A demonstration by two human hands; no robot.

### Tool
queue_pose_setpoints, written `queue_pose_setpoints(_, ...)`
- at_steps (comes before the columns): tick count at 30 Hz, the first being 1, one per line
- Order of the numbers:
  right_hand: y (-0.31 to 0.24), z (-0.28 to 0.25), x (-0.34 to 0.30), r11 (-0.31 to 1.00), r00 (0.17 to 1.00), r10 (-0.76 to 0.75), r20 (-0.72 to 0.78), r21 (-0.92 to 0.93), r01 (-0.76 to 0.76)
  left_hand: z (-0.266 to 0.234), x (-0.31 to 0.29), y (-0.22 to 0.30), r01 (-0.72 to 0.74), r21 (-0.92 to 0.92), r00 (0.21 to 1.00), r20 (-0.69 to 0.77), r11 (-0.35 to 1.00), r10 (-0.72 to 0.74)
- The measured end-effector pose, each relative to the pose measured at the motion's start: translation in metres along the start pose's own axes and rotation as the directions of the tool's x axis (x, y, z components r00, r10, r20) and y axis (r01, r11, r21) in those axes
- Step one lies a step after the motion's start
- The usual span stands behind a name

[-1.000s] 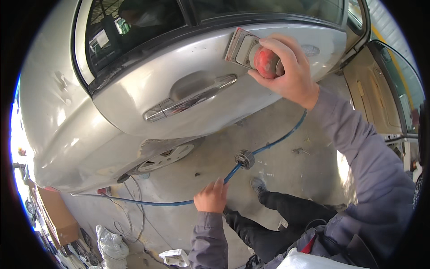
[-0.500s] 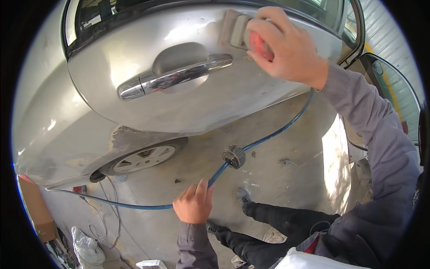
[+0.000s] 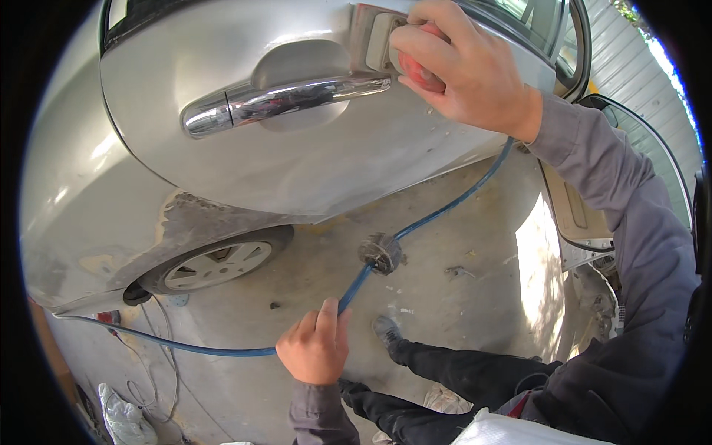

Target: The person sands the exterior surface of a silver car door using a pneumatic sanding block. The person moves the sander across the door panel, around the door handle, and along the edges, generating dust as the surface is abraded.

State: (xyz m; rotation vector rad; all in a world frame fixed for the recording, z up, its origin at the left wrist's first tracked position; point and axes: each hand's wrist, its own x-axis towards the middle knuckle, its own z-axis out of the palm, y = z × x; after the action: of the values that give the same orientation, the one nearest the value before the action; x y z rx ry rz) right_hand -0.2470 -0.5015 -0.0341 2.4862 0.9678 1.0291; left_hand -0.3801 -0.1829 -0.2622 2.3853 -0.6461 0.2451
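Observation:
My right hand [image 3: 475, 63] is closed round the red grip [image 3: 423, 63] of a sander with a flat rectangular pad [image 3: 363, 37]. The pad lies against the silver car door [image 3: 222, 163], just above the right end of the chrome door handle [image 3: 297, 102]. Lower down, my left hand [image 3: 315, 345] grips a blue hose [image 3: 189, 347]. The hose passes through a dark, round, ring-like piece [image 3: 380, 254] and rises toward my right wrist; its upper end is hidden behind my hand and arm.
Below the door are a wheel [image 3: 219, 267] and a scuffed dark patch [image 3: 200, 219] on the wheel arch. An open car door [image 3: 586, 200] stands at right. On the floor lie a thin cable [image 3: 172, 371] and a white plastic bag [image 3: 122, 417]. My feet are under the hose.
The sander has shifted a little left along the door, closer over the end of the chrome handle. My left hand still grips the hose. The whole view has shifted slightly.

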Motion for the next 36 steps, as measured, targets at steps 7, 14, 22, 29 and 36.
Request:
queue_pose_setpoints(7,0.025,-0.003,-0.043,0.996,0.998,0.03,0.062,-0.087,-0.024,0.002,0.001,0.0,0.005,-0.013,1.0,0.014,1.0,-0.005)
queue_pose_setpoints(14,0.054,-0.008,-0.057,0.992,0.992,0.119,0.05,-0.053,-0.117,-0.011,0.003,0.004,-0.006,-0.014,0.999,0.032,1.0,0.006)
queue_pose_setpoints(22,0.019,0.003,-0.013,0.997,1.0,0.006,0.023,-0.073,-0.005,-0.017,-0.001,0.005,0.005,-0.024,1.0,0.014,1.0,-0.005)
queue_pose_setpoints(29,0.01,0.008,0.007,0.997,0.998,-0.058,0.016,-0.045,0.059,-0.019,-0.001,0.004,0.004,-0.03,1.0,-0.005,1.0,-0.004)
queue_pose_setpoints(36,0.028,0.0,0.009,0.999,0.999,0.015,0.051,0.034,-0.017,-0.023,0.009,0.005,-0.027,-0.027,0.999,-0.023,0.999,0.026)
